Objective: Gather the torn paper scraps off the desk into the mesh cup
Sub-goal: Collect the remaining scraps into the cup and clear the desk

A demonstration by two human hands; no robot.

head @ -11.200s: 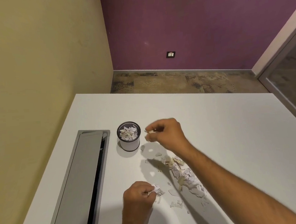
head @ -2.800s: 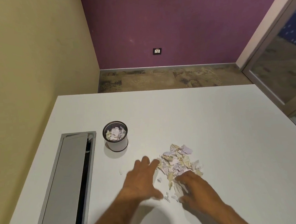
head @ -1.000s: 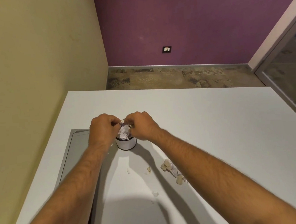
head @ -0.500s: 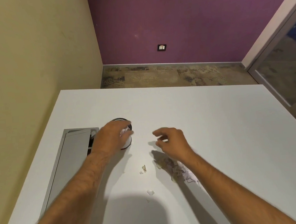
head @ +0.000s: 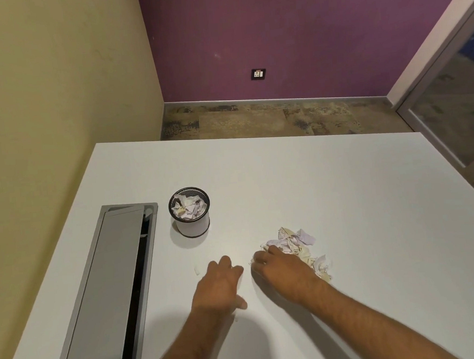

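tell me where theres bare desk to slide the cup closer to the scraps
Bare desk runs from the cup toward the scrap pile, and all beyond it. Crowded: left hand and right hand near the pile, and a stray scrap.

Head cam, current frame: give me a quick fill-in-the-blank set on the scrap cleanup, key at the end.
1. The mesh cup stands just to the right of the grey ____ set into the desk.
2. The pile of torn paper scraps lies under and beyond the ____ hand.
3. The left hand is over the desk with fingers ____.
4. The wall socket sits on the ____ wall.

Missing words: cable hatch; right; straight; purple
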